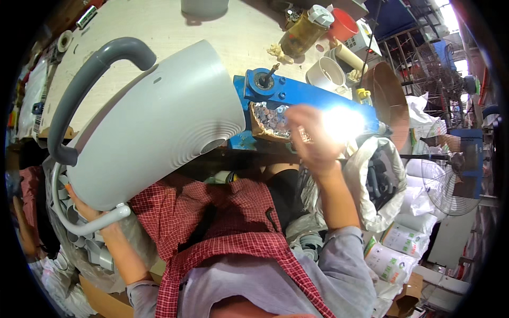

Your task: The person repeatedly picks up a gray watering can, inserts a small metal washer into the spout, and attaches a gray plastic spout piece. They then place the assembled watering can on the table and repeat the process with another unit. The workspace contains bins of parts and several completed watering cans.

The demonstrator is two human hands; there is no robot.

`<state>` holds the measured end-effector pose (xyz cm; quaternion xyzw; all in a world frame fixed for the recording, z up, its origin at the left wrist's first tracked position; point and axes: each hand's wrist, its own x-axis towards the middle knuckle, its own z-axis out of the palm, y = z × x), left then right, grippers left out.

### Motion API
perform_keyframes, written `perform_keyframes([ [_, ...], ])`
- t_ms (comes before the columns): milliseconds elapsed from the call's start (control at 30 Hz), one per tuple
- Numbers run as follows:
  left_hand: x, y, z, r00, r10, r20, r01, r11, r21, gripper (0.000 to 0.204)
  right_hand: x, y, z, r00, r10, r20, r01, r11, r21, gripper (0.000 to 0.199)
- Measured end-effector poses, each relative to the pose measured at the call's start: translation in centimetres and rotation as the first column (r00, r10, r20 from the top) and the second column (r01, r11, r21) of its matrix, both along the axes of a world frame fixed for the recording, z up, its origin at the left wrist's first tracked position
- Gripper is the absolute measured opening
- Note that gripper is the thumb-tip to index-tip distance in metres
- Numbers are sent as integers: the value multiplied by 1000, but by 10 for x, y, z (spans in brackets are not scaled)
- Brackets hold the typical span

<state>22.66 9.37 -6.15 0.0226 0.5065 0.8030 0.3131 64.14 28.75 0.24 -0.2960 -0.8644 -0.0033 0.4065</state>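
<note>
A large grey plastic can (154,122) with a dark grey curved handle (101,55) and a lighter grey bent tube (108,220) lies tilted on its side at the left. My left hand (85,206) grips its lower end, the fingers partly hidden behind it. Ridged rings around a dark oval hole (214,144) show near its right end. Beside that end stands a blue metal fixture (318,94) with a short upright spindle (273,71). My right hand (315,138), smeared by motion, hovers by a small cardboard box of washer-like parts (271,117); whether it holds anything is unclear.
A bright lamp (343,123) glares beside my right hand. Behind the fixture stand a jar (305,34), a white mug (325,74) and a red cup (344,24) on the pale table (249,32). A white sack of dark parts (379,180) hangs open at the right.
</note>
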Motion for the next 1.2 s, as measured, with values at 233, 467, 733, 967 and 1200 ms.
perform_keyframes([
  [233, -5, 9, -12, 989, -136, 50, 128, 983, 133, 46, -33, 53, 28, 998, -12, -67, 33, 948, 316, 29],
  [467, 6, 32, 1, 994, -105, -5, 105, 992, 73, 48, -30, 45, 24, 998, -55, 24, 50, 984, 172, 33],
  [733, 31, 91, 4, 951, -188, -245, 209, 976, 61, 51, 1, 10, 17, 894, -120, -431, -83, 902, -424, 25],
  [967, 46, 114, 0, 941, -185, -283, 165, 982, -95, 55, 15, 21, -7, 841, -227, -490, -90, 836, -541, 21],
  [1200, 39, 121, -4, 843, -283, -457, 245, 959, -141, 50, 7, 24, 44, 912, -408, 32, 338, 706, -623, 28],
])
